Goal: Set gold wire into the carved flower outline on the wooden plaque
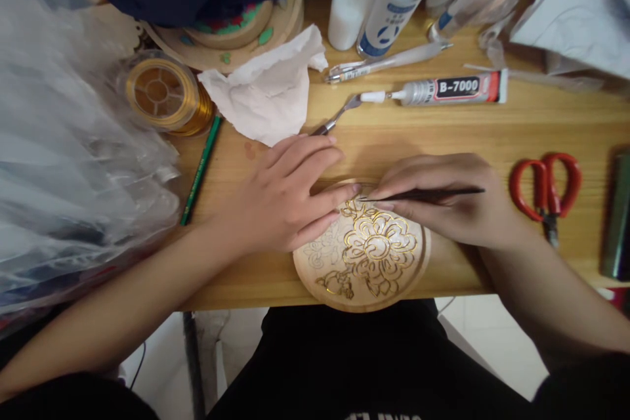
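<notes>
A round wooden disc with a gold-wire flower pattern lies at the near edge of the wooden table. My left hand rests flat on the disc's left upper part, fingers stretched out and pressing down. My right hand is closed in a pinch on thin dark tweezers, whose tip points left and meets the gold wire at the disc's top, close to my left fingertips.
A B-7000 glue tube, a white pen, a second metal tool and crumpled tissue lie behind. A gold wire spool and green pencil sit left, red scissors right. Bottles stand at the back; plastic sheeting covers the left.
</notes>
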`<state>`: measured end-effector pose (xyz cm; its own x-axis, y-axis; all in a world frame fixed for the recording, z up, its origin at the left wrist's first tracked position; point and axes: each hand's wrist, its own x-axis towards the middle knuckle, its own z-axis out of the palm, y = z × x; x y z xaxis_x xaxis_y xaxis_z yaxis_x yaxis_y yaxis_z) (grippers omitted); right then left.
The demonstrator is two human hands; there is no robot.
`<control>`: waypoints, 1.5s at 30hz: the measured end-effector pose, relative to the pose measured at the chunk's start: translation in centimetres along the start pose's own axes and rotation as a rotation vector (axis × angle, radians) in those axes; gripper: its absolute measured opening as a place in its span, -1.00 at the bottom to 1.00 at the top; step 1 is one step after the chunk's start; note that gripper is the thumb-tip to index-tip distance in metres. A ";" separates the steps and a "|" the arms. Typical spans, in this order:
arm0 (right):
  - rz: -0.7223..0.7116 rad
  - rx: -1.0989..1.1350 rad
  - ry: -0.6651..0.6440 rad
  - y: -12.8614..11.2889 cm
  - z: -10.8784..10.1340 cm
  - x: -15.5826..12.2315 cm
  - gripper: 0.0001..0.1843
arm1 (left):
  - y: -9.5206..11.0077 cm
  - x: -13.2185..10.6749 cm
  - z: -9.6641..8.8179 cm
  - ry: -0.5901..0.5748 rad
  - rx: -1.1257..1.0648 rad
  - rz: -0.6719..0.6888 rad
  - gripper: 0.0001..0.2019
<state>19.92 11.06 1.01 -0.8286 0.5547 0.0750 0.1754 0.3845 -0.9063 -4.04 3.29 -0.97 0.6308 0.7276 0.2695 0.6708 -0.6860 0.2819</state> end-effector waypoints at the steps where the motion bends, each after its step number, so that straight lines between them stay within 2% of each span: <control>1: -0.002 -0.007 -0.002 0.0 0.0 0.0 -0.92 | 0.0 0.0 0.0 0.002 0.001 -0.001 -0.70; 15: -0.083 -0.101 -0.044 -0.2 -0.1 0.0 -0.90 | 0.1 0.1 -0.1 0.016 0.010 -0.011 -0.71; 38: 0.008 0.210 -0.054 0.3 -0.7 0.3 -0.86 | 0.1 0.1 0.0 0.033 0.020 0.008 -0.70; 45: -0.001 0.130 0.016 0.2 -0.6 0.1 -0.88 | 0.0 0.1 0.1 0.038 0.011 0.001 -0.70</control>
<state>20.16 11.62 1.08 -0.8201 0.5664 0.0812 0.1038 0.2868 -0.9523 -3.96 3.32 -1.01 0.6164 0.7263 0.3042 0.6746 -0.6864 0.2717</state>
